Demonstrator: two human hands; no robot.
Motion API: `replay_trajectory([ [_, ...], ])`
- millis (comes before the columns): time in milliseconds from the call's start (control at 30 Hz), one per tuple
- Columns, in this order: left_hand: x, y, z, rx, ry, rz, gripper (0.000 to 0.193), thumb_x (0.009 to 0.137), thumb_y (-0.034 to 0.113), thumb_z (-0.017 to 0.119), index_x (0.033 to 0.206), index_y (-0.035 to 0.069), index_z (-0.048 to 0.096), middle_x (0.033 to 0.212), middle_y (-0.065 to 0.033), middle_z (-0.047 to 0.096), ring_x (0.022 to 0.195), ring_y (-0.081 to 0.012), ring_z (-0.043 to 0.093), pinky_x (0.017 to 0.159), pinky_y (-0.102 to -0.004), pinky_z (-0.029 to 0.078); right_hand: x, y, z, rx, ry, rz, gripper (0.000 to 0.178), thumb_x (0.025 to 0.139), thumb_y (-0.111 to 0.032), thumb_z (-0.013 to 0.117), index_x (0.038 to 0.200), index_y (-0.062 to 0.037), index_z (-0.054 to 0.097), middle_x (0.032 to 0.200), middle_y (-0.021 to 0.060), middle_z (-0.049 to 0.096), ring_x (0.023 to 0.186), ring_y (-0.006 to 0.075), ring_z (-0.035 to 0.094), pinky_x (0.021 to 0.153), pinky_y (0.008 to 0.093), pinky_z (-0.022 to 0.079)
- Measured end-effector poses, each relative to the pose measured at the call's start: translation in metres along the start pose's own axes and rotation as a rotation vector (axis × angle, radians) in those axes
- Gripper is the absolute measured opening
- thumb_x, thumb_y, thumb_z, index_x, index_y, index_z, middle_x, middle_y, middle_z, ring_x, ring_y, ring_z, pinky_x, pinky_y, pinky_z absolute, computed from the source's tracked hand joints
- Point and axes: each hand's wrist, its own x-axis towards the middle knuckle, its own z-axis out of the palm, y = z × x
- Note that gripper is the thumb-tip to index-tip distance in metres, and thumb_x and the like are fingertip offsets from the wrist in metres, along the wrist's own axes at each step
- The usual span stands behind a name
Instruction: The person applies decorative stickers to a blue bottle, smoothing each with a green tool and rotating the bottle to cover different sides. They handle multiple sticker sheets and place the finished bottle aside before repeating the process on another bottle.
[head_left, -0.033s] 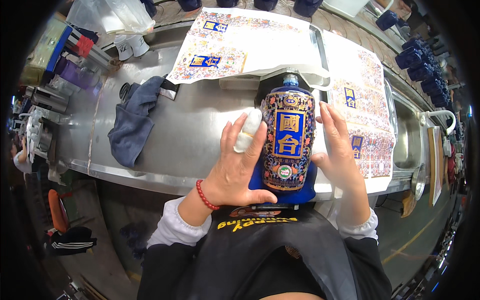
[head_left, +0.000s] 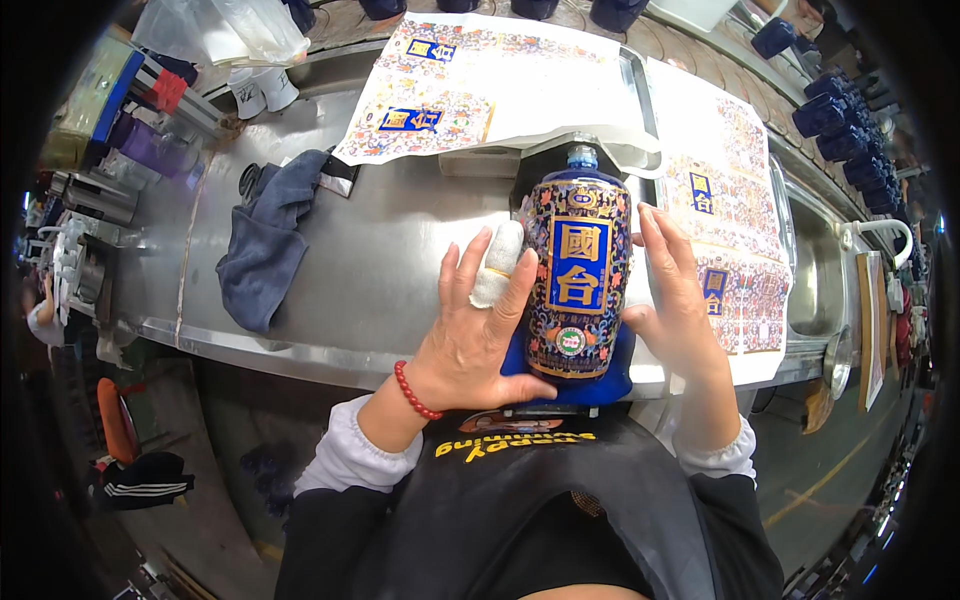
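A dark blue bottle [head_left: 577,280] with a dense floral wrap and gold characters on a blue panel lies on a blue pad [head_left: 612,378] at the counter's front edge, its neck pointing away from me. Along its left side is my left hand [head_left: 460,335], fingers spread, forefinger and thumb close against the glass. One finger wears a white cloth cover [head_left: 497,265] held by a thin band. My right hand [head_left: 680,300] is at the bottle's right side, fingers extended and thumb tip by its edge. Whether either hand presses on it I cannot tell.
Printed floral label sheets [head_left: 500,95] lie behind the bottle, and another sheet [head_left: 725,215] to its right. A grey-blue cloth [head_left: 265,255] rests on the steel counter [head_left: 385,250] at left. A sink [head_left: 812,260] stands at right; more blue bottles [head_left: 850,135] line the far right.
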Motion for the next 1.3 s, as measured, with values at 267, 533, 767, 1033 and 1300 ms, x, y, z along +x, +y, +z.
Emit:
replay_trajectory([
  [267, -0.005, 0.018, -0.006, 0.267, 0.056, -0.040, 0.101, 0.064, 0.059, 0.084, 0.150, 0.018, 0.050, 0.152, -0.0225, 0.038, 0.146, -0.0465, 0.020, 0.119, -0.0637, 0.008, -0.009, 0.006, 0.007, 0.026, 0.002, -0.054, 0.080, 0.095, -0.046, 0.067, 0.156, -0.0058, 0.037, 0.155, 0.0234, 0.032, 0.135, 0.0385, 0.043, 0.112, 0.0471, 0.038],
  [533, 0.021, 0.005, -0.004, 0.146, -0.020, -0.135, 0.101, 0.091, 0.077, 0.046, 0.155, -0.001, 0.036, 0.159, -0.0270, 0.032, 0.149, -0.0479, 0.021, 0.121, -0.0563, 0.008, -0.008, 0.003, 0.006, 0.088, -0.028, -0.041, 0.084, 0.091, -0.048, 0.071, 0.158, -0.0136, 0.035, 0.159, 0.0239, 0.027, 0.134, 0.0406, 0.046, 0.110, 0.0486, 0.041],
  [767, 0.022, -0.002, 0.006, -0.073, 0.100, -0.138, 0.102, 0.090, 0.076, 0.050, 0.158, 0.001, 0.031, 0.157, -0.0263, 0.036, 0.146, -0.0469, 0.021, 0.118, -0.0625, 0.008, -0.005, 0.005, 0.001, 0.118, -0.048, -0.036, 0.087, 0.091, -0.051, 0.070, 0.159, -0.0109, 0.033, 0.159, 0.0242, 0.026, 0.135, 0.0407, 0.046, 0.111, 0.0469, 0.042],
  [1033, 0.031, -0.013, 0.008, -0.068, 0.040, -0.139, 0.107, 0.089, 0.079, 0.048, 0.158, 0.000, 0.028, 0.157, -0.0267, 0.035, 0.145, -0.0481, 0.027, 0.118, -0.0620, 0.013, 0.006, 0.004, -0.001, 0.206, -0.083, 0.014, 0.086, 0.093, -0.051, 0.067, 0.159, -0.0082, 0.031, 0.157, 0.0242, 0.028, 0.141, 0.0398, 0.040, 0.115, 0.0454, 0.037],
  [1300, 0.030, -0.017, 0.008, -0.086, 0.033, -0.137, 0.107, 0.089, 0.078, 0.049, 0.158, -0.001, 0.027, 0.157, -0.0277, 0.033, 0.144, -0.0480, 0.028, 0.118, -0.0618, 0.014, 0.009, 0.006, -0.003, 0.177, -0.131, 0.018, 0.097, 0.094, -0.065, 0.055, 0.158, 0.0011, 0.025, 0.158, 0.0263, 0.030, 0.147, 0.0392, 0.032, 0.120, 0.0448, 0.028],
])
